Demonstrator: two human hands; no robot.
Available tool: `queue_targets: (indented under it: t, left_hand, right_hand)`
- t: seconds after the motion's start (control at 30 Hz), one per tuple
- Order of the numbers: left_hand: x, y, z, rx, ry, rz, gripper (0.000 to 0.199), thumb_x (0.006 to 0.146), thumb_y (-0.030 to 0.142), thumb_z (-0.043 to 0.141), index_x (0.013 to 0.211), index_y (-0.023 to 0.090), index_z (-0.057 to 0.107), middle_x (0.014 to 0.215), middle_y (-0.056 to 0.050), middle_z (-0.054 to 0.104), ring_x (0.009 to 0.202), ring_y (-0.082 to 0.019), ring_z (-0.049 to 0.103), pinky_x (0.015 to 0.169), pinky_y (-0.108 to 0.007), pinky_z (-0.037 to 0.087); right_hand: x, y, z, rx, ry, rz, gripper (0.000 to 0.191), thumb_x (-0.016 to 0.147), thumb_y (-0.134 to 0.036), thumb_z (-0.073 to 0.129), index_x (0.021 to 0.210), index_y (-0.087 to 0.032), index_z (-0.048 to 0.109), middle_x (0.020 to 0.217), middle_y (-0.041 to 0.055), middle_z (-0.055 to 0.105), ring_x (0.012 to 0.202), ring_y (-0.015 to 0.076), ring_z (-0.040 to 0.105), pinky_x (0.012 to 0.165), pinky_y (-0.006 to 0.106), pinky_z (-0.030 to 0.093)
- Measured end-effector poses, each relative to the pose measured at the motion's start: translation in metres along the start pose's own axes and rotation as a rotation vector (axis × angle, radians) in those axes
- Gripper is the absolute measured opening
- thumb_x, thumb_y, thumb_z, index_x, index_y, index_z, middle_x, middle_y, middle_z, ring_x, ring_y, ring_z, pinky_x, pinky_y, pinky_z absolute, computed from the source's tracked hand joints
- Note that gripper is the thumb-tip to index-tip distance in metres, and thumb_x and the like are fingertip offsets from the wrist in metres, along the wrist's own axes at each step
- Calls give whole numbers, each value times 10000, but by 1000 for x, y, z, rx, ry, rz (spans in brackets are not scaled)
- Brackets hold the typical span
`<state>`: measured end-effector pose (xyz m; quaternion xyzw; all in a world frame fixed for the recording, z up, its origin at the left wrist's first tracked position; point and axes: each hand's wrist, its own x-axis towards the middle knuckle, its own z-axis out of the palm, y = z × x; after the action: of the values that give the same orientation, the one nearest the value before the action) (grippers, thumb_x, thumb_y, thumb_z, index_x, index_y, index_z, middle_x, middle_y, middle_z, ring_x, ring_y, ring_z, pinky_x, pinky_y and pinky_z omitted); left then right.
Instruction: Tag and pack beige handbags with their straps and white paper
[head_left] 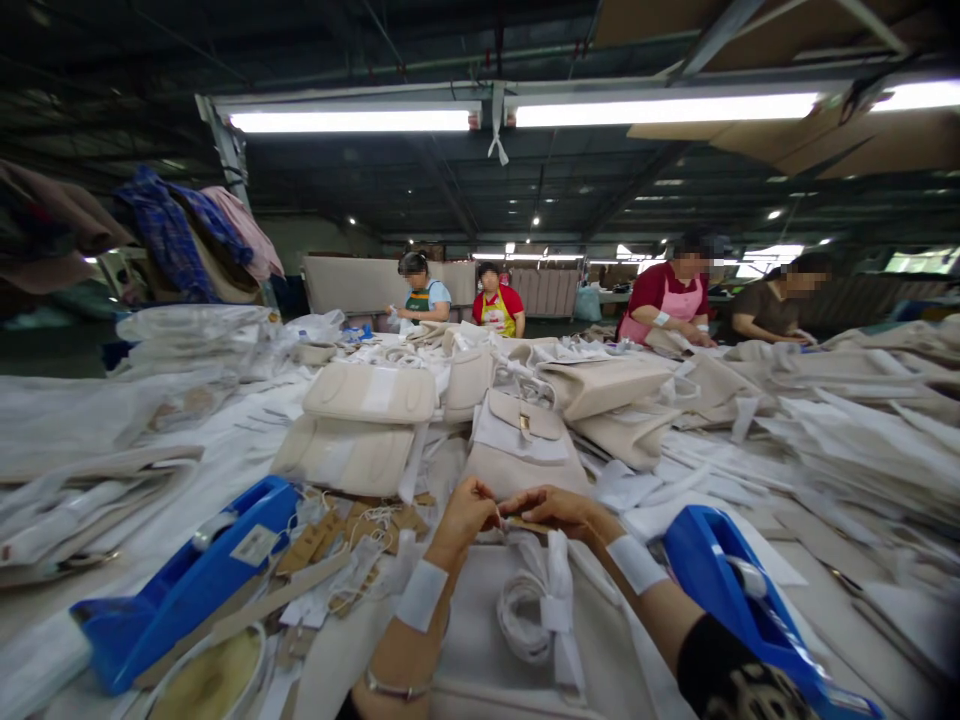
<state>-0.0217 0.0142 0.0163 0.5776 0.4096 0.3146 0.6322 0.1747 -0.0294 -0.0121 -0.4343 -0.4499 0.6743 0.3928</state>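
Note:
A cream handbag lies right in front of me, with a coiled strap in white wrapping on top of it. Above its far edge my two hands come close together. My left hand pinches what looks like a thin white string between thumb and fingertips. The fingers of my right hand are bent over a small brown card tag, partly hidden beneath them. White tape patches are stuck on both my forearms. Just beyond my hands stands another cream handbag with a metal clasp.
Blue tape dispensers stand to the left and right. Brown card tags with strings lie in a heap beside a tape roll. More cream bags are piled beyond. Several co-workers are at the table's far side.

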Motion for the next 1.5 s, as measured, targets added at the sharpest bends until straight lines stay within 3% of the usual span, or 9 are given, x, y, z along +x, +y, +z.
queue_targets:
  t: [0.3,0.43,0.53,0.73,1.03,1.13,1.23,1.37,1.5]
  left_hand:
    - [-2,3,-2,-205,99,-43,223,607,44,571,752,184,478,466,80,550,388,-83,523,468,-183,425]
    - [-4,6,-5,-288,133,-56,223,632,53,627,751,171,480,577,32,637,385,-50,495,449,-164,419]
    - [-6,9,-7,-346,147,-62,232,677,84,659,793,167,476,702,-17,695,429,-54,545,492,-181,478]
    - [-9,13,-8,-369,189,-36,221,763,93,610,907,166,459,800,-69,715,515,-108,642,545,-238,545]
    - [-5,12,-4,-122,238,93,267,780,80,524,1020,194,488,807,-23,682,579,-149,668,545,-244,510]
    - [-11,15,0,207,180,368,249,764,68,542,951,220,600,832,-15,673,796,-177,666,751,-296,517]
    - [-13,17,-1,551,284,673,281,739,61,556,958,216,642,978,-44,646,1028,-218,575,948,-369,431]
    - [-8,16,-8,510,266,555,50,714,146,640,731,160,596,731,-13,579,728,-170,546,704,-286,435]
    - [-8,16,-6,458,142,584,112,768,194,600,665,171,564,655,26,559,656,-125,517,631,-227,380]
  right_hand:
    - [0,8,8,60,43,-121,434,545,-264,831,951,-140,743,1045,86,720,993,208,639,961,324,450]
    - [10,20,9,52,158,-156,459,598,-454,840,899,-133,710,773,30,692,669,127,603,685,258,479]
    - [21,27,10,36,244,-165,523,586,-584,814,833,-147,670,566,-45,563,466,65,430,485,219,341]
    - [26,20,18,-74,323,-146,486,548,-558,827,680,-163,577,468,-78,461,406,55,346,431,224,232]
    - [23,-7,27,-267,250,-138,331,546,-351,826,568,-164,553,438,-75,473,405,55,363,430,219,228]
    - [26,-16,34,-301,206,-155,276,524,-267,825,562,-146,581,444,-79,464,410,42,347,430,212,219]
    - [25,-21,39,-275,219,-191,287,534,-292,813,580,-152,567,477,-66,495,434,58,408,452,210,303]
    - [12,-23,41,-191,243,-222,397,527,-390,830,742,-174,576,617,-50,568,534,96,524,569,257,456]
    - [-2,-27,41,-193,207,-238,489,513,-341,864,929,-174,668,768,-12,637,671,118,566,655,261,468]
